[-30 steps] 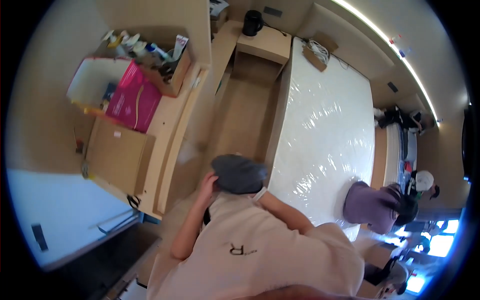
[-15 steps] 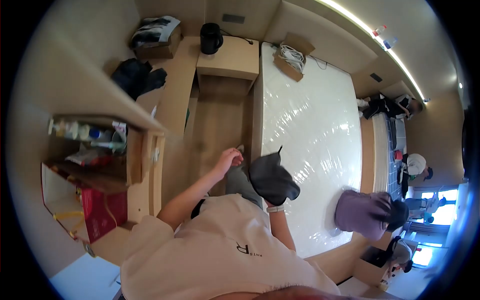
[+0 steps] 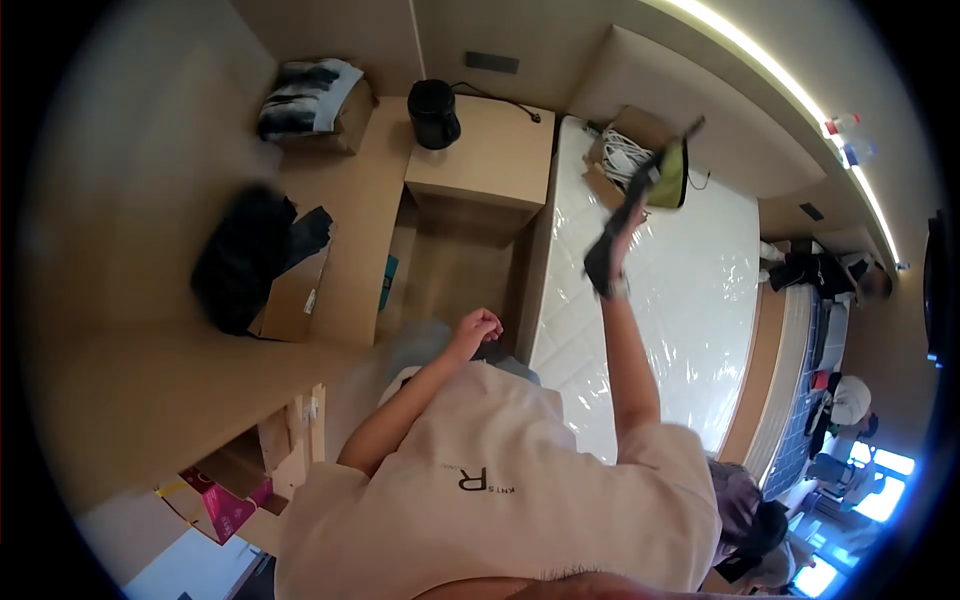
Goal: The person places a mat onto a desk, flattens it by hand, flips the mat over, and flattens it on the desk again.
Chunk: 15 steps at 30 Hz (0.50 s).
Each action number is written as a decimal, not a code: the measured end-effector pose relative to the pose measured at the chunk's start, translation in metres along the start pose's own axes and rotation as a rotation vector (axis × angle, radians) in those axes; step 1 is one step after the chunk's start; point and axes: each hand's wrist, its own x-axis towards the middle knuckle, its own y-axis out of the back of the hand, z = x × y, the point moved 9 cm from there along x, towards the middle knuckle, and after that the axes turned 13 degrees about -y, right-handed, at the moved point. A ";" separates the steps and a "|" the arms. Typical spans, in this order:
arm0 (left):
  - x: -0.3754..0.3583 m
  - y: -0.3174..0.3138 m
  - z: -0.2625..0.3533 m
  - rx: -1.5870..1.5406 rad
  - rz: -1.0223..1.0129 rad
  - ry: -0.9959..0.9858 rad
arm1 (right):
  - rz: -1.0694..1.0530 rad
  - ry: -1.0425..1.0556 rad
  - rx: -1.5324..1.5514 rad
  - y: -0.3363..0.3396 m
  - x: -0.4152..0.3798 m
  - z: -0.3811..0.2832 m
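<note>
My right hand (image 3: pixel 623 258) is stretched out over the bed and grips a dark, floppy cloth item (image 3: pixel 637 197) with a yellow-green side. That item overlaps the open cardboard box of white cables (image 3: pixel 622 158) at the bed's head end. Its dark fabric also hides part of my fingers near the wrist. In front of my shirt, by the near side of the bed, my left hand (image 3: pixel 477 333) is loosely closed, with nothing showing in it.
The plastic-wrapped mattress (image 3: pixel 650 330) fills the middle right. A black kettle (image 3: pixel 433 113) stands on the nightstand (image 3: pixel 480 160). Dark bags (image 3: pixel 245 260) and a box with patterned cloth (image 3: pixel 315 100) lie to the left. A person in purple (image 3: pixel 735 500) is close at the lower right.
My right hand has swung forward and across the bed to the cable box, carrying the dark cloth item. My left hand stays near my body. The view has shifted.
</note>
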 end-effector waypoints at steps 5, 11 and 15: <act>0.077 0.030 -0.020 -0.245 0.010 0.058 | -0.316 -0.158 -0.955 -0.178 0.096 0.159; 0.240 0.105 -0.002 -0.242 0.186 0.043 | -1.951 -0.200 -1.101 -0.218 -0.164 0.445; 0.320 0.152 0.010 -0.109 0.210 0.029 | -1.485 -0.675 -1.338 -0.213 -0.107 0.361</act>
